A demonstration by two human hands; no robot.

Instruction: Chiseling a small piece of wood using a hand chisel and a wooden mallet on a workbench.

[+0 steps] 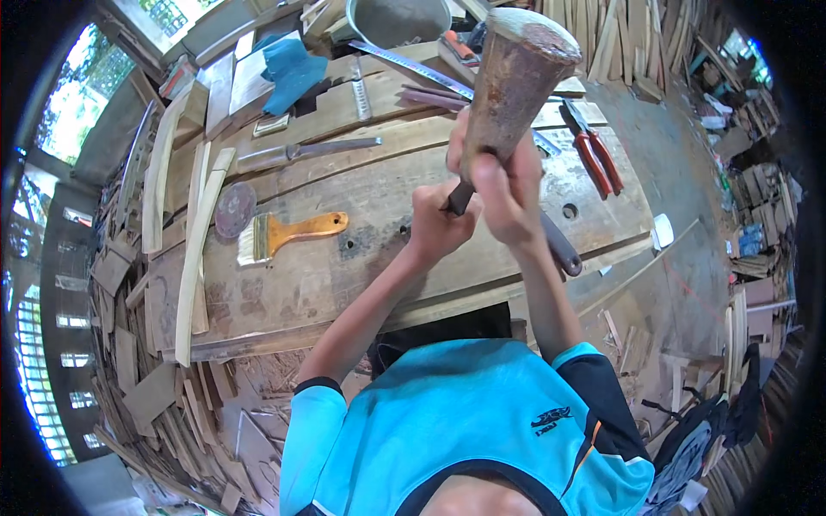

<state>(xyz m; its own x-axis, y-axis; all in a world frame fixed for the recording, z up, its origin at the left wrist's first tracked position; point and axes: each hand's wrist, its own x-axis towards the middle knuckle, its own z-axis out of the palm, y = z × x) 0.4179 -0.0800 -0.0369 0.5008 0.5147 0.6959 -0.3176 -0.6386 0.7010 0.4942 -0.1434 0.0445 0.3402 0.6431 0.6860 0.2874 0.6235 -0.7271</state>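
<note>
My right hand [509, 193] is wrapped round the narrow lower end of a rough, cone-shaped wooden mallet [523, 82]. Its broad, worn end points up and away from me. Just left of it, my left hand [440, 222] is closed in a fist on a dark bar [460, 199], which shows between the two hands; I cannot make out its full shape. Both hands are above the wooden workbench [344, 292]. A dark grey tool handle [561, 245] shows beside my right forearm, its other end hidden by my hand and arm.
On the bench lie a paintbrush [297, 234], a round disc [236, 211], a chisel [310, 150], red-handled pliers [594, 155], a long ruler [413, 67], a blue cloth [291, 73] and wood strips [200, 249]. A metal basin [400, 43] stands beyond. Scrap wood piles surround the bench.
</note>
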